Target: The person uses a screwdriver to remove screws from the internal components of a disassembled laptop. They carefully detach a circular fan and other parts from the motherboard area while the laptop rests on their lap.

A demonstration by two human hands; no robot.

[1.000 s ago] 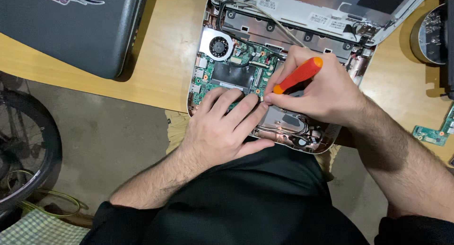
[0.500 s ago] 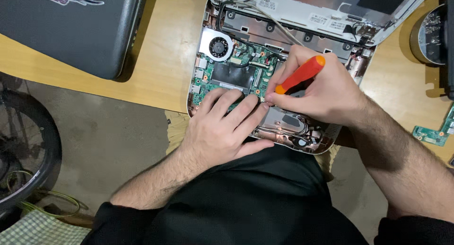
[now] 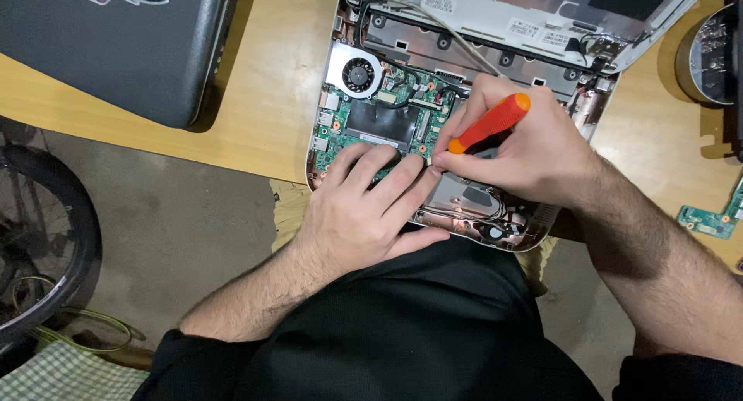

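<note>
An opened laptop base point(image 3: 542, 219) lies at the wooden table's front edge, with its green circuit board point(image 3: 379, 122) and round cooling fan point(image 3: 357, 73) exposed. My left hand point(image 3: 364, 211) rests flat on the lower part of the board, fingers spread and pressing down. My right hand point(image 3: 518, 149) grips an orange-handled screwdriver point(image 3: 489, 124), its tip pointing down at the board beside my left fingertips. The tip itself is hidden by my fingers.
A dark grey case point(image 3: 116, 45) lies on the table point(image 3: 255, 114) at the upper left. A small green circuit board point(image 3: 708, 219) sits at the right edge, with a round metal object point(image 3: 704, 56) behind it. A bicycle wheel point(image 3: 46, 246) stands on the floor at left.
Both hands stay in nearly the same place. The screwdriver handle has shifted only slightly.
</note>
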